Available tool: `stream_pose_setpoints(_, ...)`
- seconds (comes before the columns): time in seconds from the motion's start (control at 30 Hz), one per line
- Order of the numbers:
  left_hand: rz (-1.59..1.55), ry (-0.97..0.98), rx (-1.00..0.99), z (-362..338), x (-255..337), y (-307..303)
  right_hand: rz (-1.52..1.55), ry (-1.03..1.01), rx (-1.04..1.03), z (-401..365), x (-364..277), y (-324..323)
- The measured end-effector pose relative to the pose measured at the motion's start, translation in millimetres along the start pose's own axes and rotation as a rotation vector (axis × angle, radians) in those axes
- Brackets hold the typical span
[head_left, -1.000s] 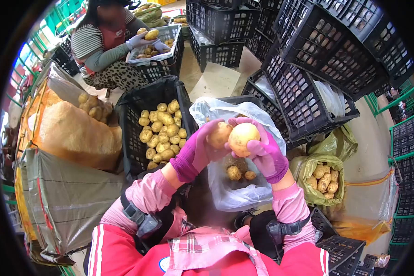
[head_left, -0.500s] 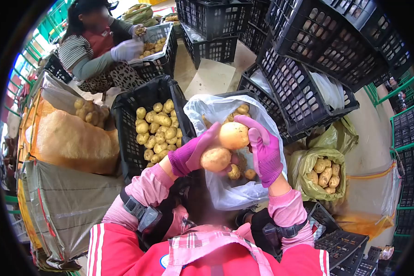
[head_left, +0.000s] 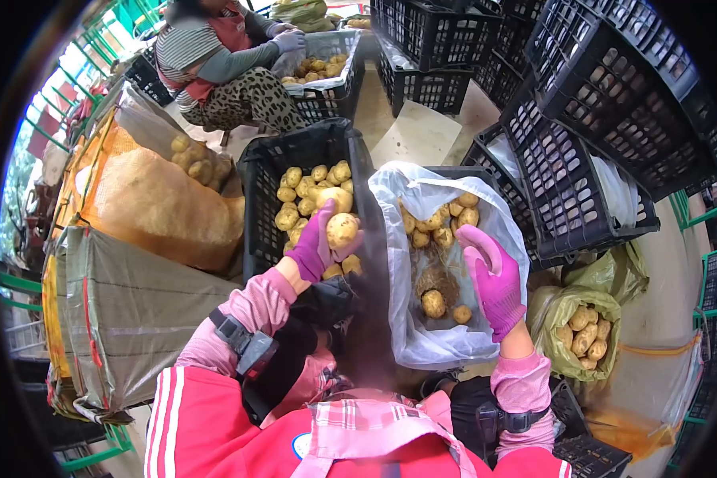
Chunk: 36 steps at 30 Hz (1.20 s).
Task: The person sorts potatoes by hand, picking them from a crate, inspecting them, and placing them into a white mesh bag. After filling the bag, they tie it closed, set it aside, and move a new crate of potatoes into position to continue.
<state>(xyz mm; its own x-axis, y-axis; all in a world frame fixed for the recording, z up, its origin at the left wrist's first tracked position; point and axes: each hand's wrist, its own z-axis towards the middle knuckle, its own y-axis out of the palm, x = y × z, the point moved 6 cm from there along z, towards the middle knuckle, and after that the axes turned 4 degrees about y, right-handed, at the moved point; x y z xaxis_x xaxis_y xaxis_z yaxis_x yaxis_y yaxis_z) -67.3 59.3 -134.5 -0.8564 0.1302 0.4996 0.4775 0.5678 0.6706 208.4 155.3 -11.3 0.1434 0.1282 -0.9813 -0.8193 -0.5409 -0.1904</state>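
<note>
Over the near end of the black crate of potatoes (head_left: 256, 191), my left hand (head_left: 319, 245) in a purple-pink glove holds a large potato (head_left: 342, 231); another large potato (head_left: 334, 200) lies just beyond, beside the fingers. My right hand (head_left: 494, 283), gloved in pink, is empty, with fingers apart and slightly curled. It hovers at the right side of the crate lined with white plastic (head_left: 410, 346). Inside that liner, potatoes (head_left: 432, 231) gather at the far end, and a small potato (head_left: 433, 303) sits near loose soil.
A crouching person (head_left: 239, 68) is behind a lined crate (head_left: 350, 80) of potatoes. Stacked black crates (head_left: 605, 103) rise at the right. A green bag (head_left: 542, 319) of potatoes stands at right, and an orange mesh sack (head_left: 159, 207) at left.
My left hand has moved left from the lined crate to above the black crate, carrying potatoes. My right hand has separated from the potatoes. The view has shifted, and the person's hands have come together.
</note>
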Motion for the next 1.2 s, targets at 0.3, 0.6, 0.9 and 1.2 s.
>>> stream_pose_setpoints(0.3, 0.611, 0.388, -0.337, -47.7, -29.5, 136.4, -0.047, -0.054, -0.124, 7.2, 12.1, 45.5)
stream_pose_setpoints(0.6, 1.096, 0.734, -0.387, -49.3, -46.4, 145.0, 0.194, 0.091, -0.132, 3.4, 8.8, 31.2)
stream_pose_setpoints(0.9, 0.78, 0.513, -0.419, -25.2, -36.0, 139.7, 0.396, 0.06, -0.125, 4.2, 8.9, 23.0)
stream_pose_setpoints(1.2, 0.653, 0.302, -0.388, -46.9, -55.4, 158.9, -0.073, -0.149, 0.004, 0.8, -8.7, 21.1)
